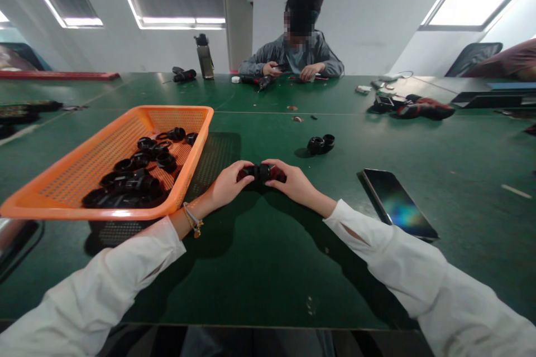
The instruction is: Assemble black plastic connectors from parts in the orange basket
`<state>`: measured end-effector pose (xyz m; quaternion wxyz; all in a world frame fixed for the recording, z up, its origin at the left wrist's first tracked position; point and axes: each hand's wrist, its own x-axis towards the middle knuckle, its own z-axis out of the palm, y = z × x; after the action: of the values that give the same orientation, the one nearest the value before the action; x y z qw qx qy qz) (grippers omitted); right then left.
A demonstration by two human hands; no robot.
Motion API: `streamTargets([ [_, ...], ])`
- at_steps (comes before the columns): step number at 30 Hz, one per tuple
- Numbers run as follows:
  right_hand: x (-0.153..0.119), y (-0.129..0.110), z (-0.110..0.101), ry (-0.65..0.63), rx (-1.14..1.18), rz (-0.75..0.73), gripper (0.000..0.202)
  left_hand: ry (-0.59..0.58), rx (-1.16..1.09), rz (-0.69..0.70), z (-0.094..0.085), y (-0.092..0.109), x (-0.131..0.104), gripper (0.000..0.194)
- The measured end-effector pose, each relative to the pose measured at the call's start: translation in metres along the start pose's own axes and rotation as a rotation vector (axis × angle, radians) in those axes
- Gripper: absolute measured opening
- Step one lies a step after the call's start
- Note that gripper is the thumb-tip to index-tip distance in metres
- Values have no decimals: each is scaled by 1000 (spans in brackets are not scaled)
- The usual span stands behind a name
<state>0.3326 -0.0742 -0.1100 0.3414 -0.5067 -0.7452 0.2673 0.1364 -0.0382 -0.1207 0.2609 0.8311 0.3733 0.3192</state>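
Note:
Between my two hands is a black plastic fitting [262, 173], held low over the green table [259, 268]. My left hand [229, 183] pinches its left end between thumb and fingers. At the other end, my right hand [293, 183] grips it the same way. My fingers cover both ends, so only the ribbed middle shows. Left of my hands, an orange basket [100, 213] holds several black ring-shaped and tubular parts [136, 181]. Beyond my right hand, a pair of similar black parts [320, 144] lies on the table.
A smartphone [396, 201] lies right of my right forearm. Across the table sits a person [293, 56], with a power drill [262, 82] in front. A bottle [204, 57] stands at the far side. Dark and red tools [412, 106] lie at the back right.

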Motion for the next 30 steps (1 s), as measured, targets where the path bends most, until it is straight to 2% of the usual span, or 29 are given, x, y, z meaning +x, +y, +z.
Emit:
streamTargets([
  [16,2,-4,-2,-27,-56,25,39,45,-74,-14,0,3,-2,25],
  [23,2,-4,0,-22,-126,-16,39,60,-79,-15,-1,4,-1,26],
  [30,2,-4,0,-20,-122,-21,40,-6,-138,-76,-2,6,0,36],
])
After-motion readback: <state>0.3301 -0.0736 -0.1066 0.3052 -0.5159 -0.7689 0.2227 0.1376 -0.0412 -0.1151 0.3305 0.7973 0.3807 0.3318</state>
